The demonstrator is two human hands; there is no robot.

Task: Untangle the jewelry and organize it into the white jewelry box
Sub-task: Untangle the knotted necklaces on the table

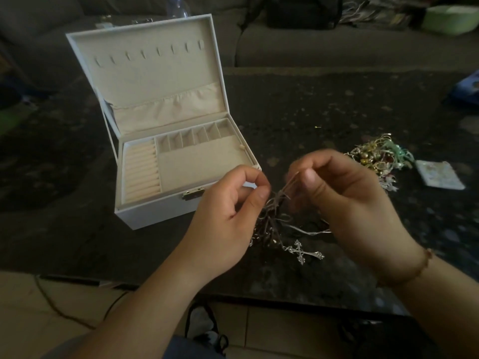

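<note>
The white jewelry box [145, 215] stands open on the dark table, lid up, its beige compartments bare. Right of its front corner, my left hand [228, 206] and my right hand [347, 200] hold up a tangle of thin chains [274, 218] between them. My right hand pinches strands at the top of the tangle. My left hand's thumb and forefinger are pinched together beside the tangle; whether they hold a strand is hard to see. A silver cross pendant [305, 251] hangs from the tangle's lower end. A second heap of tangled jewelry [381, 156] lies behind my right hand.
A small pale square card or pouch [439, 174] lies right of the heap. A grey sofa [350, 45] runs along the back with a black bag [303, 11] and a green box [451, 19]. The table's near edge [259, 296] is below my wrists.
</note>
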